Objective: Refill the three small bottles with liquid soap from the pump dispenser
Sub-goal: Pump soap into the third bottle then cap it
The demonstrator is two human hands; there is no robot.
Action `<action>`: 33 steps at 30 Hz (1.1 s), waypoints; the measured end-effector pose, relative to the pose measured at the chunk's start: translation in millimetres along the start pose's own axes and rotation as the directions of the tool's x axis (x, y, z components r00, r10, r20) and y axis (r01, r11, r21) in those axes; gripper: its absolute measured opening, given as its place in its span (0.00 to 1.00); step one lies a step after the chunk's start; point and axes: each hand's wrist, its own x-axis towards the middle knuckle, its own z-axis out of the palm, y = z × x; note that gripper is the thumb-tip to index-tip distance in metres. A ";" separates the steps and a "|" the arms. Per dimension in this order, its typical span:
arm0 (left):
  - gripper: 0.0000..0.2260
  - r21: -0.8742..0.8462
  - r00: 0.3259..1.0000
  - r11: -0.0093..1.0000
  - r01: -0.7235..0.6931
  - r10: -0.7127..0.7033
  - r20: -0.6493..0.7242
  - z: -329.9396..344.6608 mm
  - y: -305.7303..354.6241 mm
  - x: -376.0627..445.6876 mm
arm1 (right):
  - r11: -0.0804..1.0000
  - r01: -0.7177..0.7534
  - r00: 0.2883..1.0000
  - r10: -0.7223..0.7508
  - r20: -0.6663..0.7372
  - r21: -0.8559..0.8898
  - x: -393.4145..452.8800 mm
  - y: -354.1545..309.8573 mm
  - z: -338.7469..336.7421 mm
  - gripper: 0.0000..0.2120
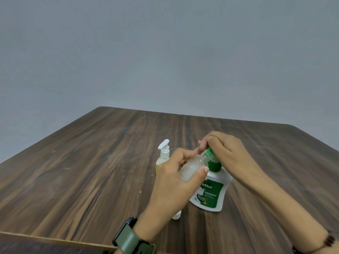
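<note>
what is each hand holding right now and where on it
Left hand grips a clear small bottle around its body; right hand presses the green pump head of the soap dispenser.

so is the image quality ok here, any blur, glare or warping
Head view: light is soft and even, no glare on the table, only faint shadows under the hands. The wide lens bows the table's far edge. The left hand and right hand look slightly soft, yet the green dispenser label partly reads.
</note>
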 end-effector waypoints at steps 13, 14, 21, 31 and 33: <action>0.10 -0.039 1.000 0.999 0.021 -0.021 -0.004 1.4 -4.2 -2.6 | 1.000 0.013 1.000 -0.013 0.000 -0.008 -4.5 1.7 2.6 0.16; 0.10 -0.044 1.000 0.999 0.020 -0.020 -0.006 1.8 -5.2 -2.9 | 1.000 0.022 1.000 -0.022 -0.011 -0.020 -4.8 2.6 2.5 0.16; 0.09 -0.050 1.000 0.999 0.012 -0.014 -0.023 -0.2 -5.6 -2.3 | 0.998 0.054 0.998 -0.054 -0.019 -0.021 -5.3 3.1 5.4 0.16; 0.14 -0.092 1.000 0.996 0.013 -0.013 -0.002 3.6 -3.7 -3.7 | 0.997 0.023 1.000 -0.022 -0.023 0.069 -6.3 2.9 3.5 0.15; 0.12 -0.090 1.000 0.996 0.009 -0.010 -0.001 2.6 -1.7 -3.7 | 0.999 0.032 0.999 -0.032 0.001 0.033 -5.6 2.0 1.6 0.16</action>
